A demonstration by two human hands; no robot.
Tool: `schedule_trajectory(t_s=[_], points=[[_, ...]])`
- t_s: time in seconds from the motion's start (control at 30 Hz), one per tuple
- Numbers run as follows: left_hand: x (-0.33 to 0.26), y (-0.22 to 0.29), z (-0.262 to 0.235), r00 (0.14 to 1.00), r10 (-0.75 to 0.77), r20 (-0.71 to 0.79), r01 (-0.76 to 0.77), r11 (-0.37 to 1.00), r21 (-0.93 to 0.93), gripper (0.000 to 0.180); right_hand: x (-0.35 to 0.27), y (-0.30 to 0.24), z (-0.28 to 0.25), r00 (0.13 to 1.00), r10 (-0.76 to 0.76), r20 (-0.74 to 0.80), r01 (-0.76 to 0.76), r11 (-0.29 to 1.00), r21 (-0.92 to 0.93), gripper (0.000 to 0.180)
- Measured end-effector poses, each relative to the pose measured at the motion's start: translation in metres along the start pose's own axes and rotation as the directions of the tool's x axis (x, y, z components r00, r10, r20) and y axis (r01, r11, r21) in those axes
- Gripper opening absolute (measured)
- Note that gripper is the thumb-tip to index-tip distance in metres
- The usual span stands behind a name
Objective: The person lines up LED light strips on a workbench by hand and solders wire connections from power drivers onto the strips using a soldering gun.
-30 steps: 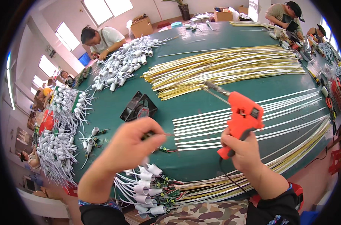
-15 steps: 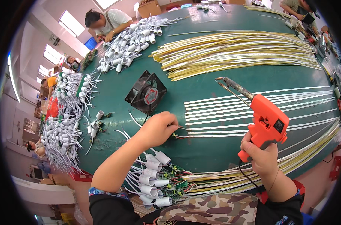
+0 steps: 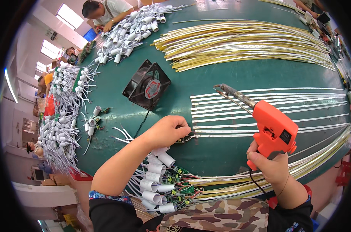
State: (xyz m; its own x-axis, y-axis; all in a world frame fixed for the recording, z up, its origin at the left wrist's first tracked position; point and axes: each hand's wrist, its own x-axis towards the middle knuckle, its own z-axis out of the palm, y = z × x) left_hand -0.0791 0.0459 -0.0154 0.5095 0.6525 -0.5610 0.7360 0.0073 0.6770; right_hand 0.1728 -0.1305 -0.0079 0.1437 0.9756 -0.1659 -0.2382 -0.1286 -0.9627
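My right hand (image 3: 270,164) grips an orange-red soldering gun (image 3: 274,127) by its handle, its metal tip pointing up and left above several thin white LED strips (image 3: 260,112). Near the left ends of the lowest strips, my left hand (image 3: 168,131) is closed in a pinch. Thin wires (image 3: 189,136) show at its fingertips and reach the strip ends; my fingers hide most of what they hold. Close to my body lies a row of white cylindrical sockets (image 3: 156,169) with green circuit boards (image 3: 187,190) and wires joined to more strips.
A black fan (image 3: 147,86) stands beyond my left hand. Yellow and white strips (image 3: 241,44) lie bundled at the far side. White sockets with cables (image 3: 59,135) are heaped along the left of the green table (image 3: 206,158). A co-worker (image 3: 108,15) works at the far left.
The soldering gun has shifted slightly left and down. My left hand has moved a little right, closer to the strip ends. The view has shifted a bit.
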Motion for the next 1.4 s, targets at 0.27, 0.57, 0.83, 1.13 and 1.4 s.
schedule_trajectory(t_s=[0.27,0.57,0.83,1.13,1.4], points=[[0.007,-0.005,0.008,0.998,0.018,-0.061,-0.022,0.998,-0.059,0.017,-0.003,0.003,-0.007,0.984,0.015,0.178,0.021,0.980,-0.196,0.031],[0.002,-0.003,0.015,0.983,0.087,-0.160,-0.072,0.992,0.100,0.018,-0.008,0.006,-0.004,0.987,-0.013,0.158,0.029,0.995,-0.100,0.046],[0.004,-0.009,0.016,0.952,0.227,-0.203,-0.173,0.951,0.255,0.019,-0.008,0.011,-0.002,0.981,-0.040,0.191,0.104,0.935,-0.340,0.036],[0.003,-0.008,0.017,0.945,0.250,-0.212,-0.177,0.933,0.314,0.019,-0.002,0.012,0.000,0.952,-0.050,0.303,0.193,0.864,-0.465,0.041],[0.003,-0.007,0.018,0.942,0.249,-0.227,-0.165,0.928,0.334,0.018,-0.004,0.014,0.001,0.948,-0.060,0.312,0.217,0.839,-0.499,0.050]])
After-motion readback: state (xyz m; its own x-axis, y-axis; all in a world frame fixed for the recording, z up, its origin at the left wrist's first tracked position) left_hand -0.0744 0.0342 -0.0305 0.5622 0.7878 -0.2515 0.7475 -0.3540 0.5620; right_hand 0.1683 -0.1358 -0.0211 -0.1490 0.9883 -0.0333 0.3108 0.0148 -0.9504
